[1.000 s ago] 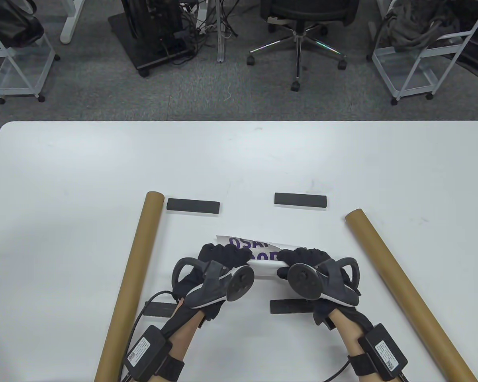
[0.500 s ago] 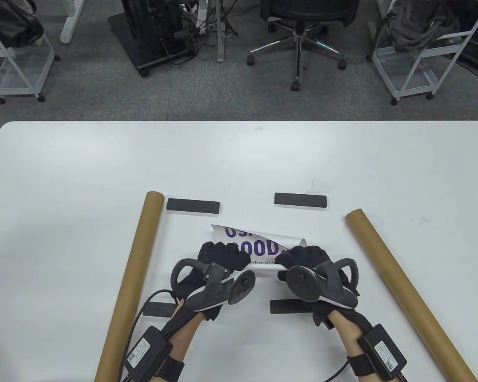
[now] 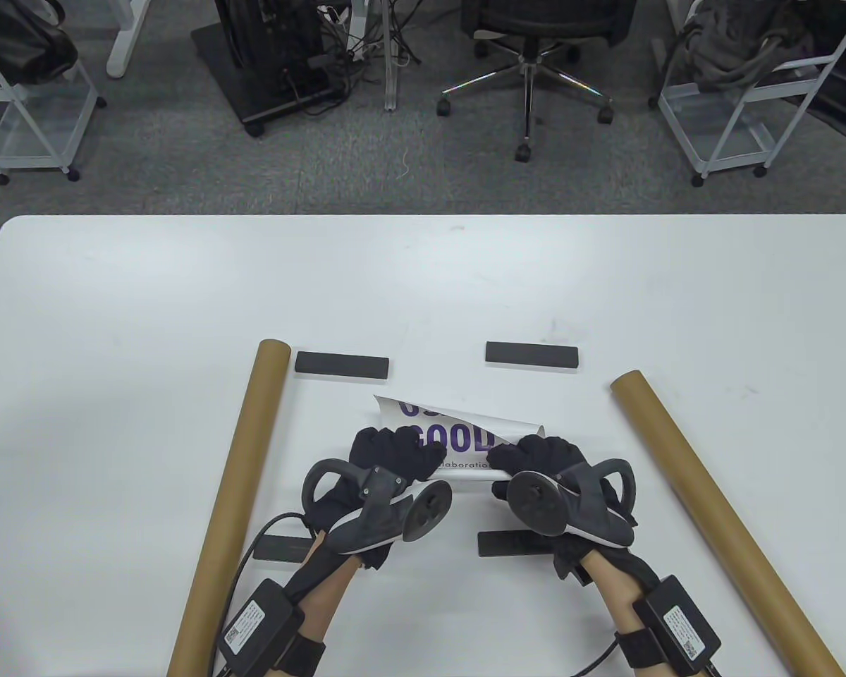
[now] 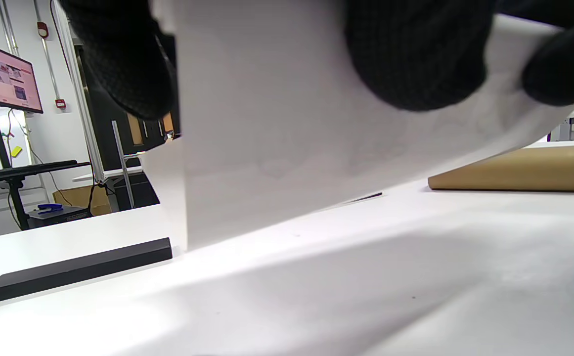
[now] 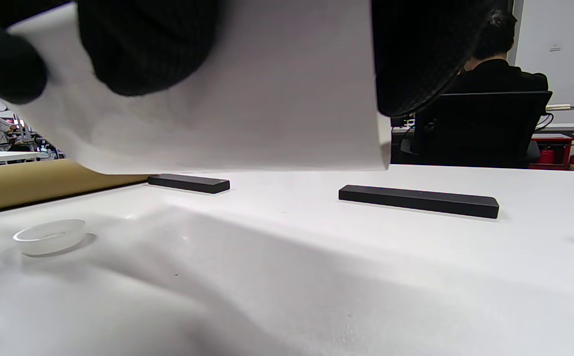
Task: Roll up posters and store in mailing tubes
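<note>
Grey carpet, office chair, white wire carts.

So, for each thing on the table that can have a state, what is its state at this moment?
poster: partly rolled, lifted off the table, printed side up
left hand: grips the poster's left end
right hand: grips the poster's right end
left tube: lying flat, far end open
right tube: lying flat, untouched
black bars: lying flat, not on the poster
plastic cap: off the tubes, on the table

Black knit gloves, grey trackers, cabled wrist boxes
</note>
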### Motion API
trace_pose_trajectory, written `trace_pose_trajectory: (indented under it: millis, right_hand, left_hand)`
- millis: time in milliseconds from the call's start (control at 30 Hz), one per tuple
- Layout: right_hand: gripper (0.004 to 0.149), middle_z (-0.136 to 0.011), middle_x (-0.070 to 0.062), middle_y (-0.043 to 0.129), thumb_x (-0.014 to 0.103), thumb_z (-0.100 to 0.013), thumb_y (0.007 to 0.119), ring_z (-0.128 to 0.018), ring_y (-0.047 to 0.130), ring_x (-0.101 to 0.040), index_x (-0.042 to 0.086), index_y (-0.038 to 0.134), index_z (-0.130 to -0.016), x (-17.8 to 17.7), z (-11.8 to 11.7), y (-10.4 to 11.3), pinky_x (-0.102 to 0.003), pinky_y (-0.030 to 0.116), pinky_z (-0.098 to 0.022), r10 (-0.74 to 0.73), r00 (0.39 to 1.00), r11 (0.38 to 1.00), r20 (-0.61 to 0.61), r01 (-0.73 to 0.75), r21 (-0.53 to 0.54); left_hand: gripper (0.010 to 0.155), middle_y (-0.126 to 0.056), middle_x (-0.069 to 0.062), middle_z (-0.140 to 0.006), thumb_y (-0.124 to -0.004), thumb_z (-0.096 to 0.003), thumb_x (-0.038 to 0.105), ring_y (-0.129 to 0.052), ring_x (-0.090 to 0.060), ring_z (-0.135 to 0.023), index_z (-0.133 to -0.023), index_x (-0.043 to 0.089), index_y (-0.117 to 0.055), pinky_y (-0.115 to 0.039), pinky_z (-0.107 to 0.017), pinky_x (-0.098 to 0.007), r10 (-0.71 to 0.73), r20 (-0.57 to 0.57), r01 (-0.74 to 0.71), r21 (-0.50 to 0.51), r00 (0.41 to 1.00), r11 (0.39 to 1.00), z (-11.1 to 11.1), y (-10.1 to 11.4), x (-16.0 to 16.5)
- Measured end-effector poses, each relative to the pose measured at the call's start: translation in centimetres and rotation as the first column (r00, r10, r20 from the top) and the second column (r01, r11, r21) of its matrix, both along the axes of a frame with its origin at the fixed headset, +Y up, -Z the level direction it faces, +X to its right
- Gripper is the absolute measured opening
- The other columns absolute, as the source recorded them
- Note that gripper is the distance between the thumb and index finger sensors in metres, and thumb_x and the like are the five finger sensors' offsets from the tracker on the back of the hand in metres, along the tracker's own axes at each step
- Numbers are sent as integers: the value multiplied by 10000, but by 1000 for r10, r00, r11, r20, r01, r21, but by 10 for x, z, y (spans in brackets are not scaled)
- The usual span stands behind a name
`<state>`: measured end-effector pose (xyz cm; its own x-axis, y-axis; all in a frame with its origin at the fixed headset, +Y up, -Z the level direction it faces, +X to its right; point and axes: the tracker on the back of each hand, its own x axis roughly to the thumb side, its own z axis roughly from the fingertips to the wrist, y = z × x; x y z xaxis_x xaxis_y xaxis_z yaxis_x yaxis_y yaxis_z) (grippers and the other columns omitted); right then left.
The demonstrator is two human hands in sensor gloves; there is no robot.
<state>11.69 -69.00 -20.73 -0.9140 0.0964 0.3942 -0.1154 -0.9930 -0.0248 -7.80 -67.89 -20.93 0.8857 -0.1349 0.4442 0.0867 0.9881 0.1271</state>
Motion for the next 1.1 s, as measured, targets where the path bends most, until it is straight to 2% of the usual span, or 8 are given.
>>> trace_pose_trajectory:
  millis: [300, 467, 600, 667, 733, 900, 1033, 1100]
  right_hand:
    - [623, -653, 19, 937, 443, -376, 787, -507, 991, -224, 167, 734, -933, 3, -1, 2, -561, 802, -591, -8, 1000, 1000, 9, 8, 12]
    - [570, -655, 21, 966, 422, -394, 760, -516, 1015, -237, 176, 762, -908, 4, -1, 1, -561, 809, -584, -9, 1000, 1000, 15, 8, 16]
    - [530, -707, -22, 882, 388, -468, 673, -537, 923, -288, 170, 689, -951, 4, -2, 1, -633, 734, -619, -24, 1000, 999, -7, 23, -46]
    - [550, -729, -30, 849, 412, -476, 684, -556, 888, -296, 170, 655, -968, 5, -2, 1, -646, 700, -640, -49, 998, 995, -31, 46, -89]
    - [600, -703, -1, 848, 448, -425, 770, -534, 889, -271, 193, 658, -956, 3, -1, 2, -631, 714, -641, -5, 999, 999, -43, 3, -45]
    - [483, -670, 18, 874, 418, -432, 763, -507, 915, -252, 240, 727, -880, 1, 1, 1, -610, 740, -627, -3, 1000, 1000, -11, 3, -17]
    - [448, -766, -24, 871, 407, -443, 757, -617, 925, -301, 248, 768, -862, 0, 1, 1, -628, 717, -641, -3, 1000, 1000, -11, 3, 5]
    - [447, -825, -71, 822, 402, -444, 753, -643, 889, -326, 246, 771, -862, -1, 1, 1, -649, 692, -647, -2, 1000, 1000, -5, 2, 17]
  left_hand:
    - [620, -1009, 108, -754, -804, -420, 543, -1069, -141, -623, -1008, 348, -778, -819, -733, -468, 10, -2, -10, 20, 1000, 1000, -1, 0, -2]
    - [505, -965, 74, -843, -698, -502, 497, -1021, -189, -707, -974, 341, -791, -765, -762, -509, 36, 0, -36, -32, 999, 999, -1, -1, -2]
    - [488, -915, 29, -803, -619, -539, 475, -939, -213, -623, -979, 306, -748, -739, -760, -534, 72, 5, -72, -55, 997, 996, -1, 2, -3]
    - [501, -914, 68, -740, -703, -486, 561, -925, -187, -566, -925, 327, -766, -753, -749, -519, 50, 2, -50, -22, 999, 999, 0, 5, -2]
    - [467, -925, 93, -678, -767, -446, 574, -933, -158, -516, -859, 357, -790, -784, -732, -495, 7, 7, -7, 37, 1000, 999, 2, 6, 0]
    - [413, -943, 89, -646, -759, -461, 558, -944, -161, -493, -816, 355, -821, -792, -725, -496, -22, 14, 21, 22, 1000, 1000, 3, 5, 2]
    - [406, -941, 91, -726, -733, -475, 554, -958, -173, -603, -834, 385, -821, -765, -756, -514, -68, 16, 67, 64, 998, 996, 5, 3, 3]
    - [405, -879, 64, -843, -728, -479, 556, -919, -197, -709, -834, 390, -829, -732, -776, -533, -60, 11, 60, 60, 998, 996, 4, 4, 3]
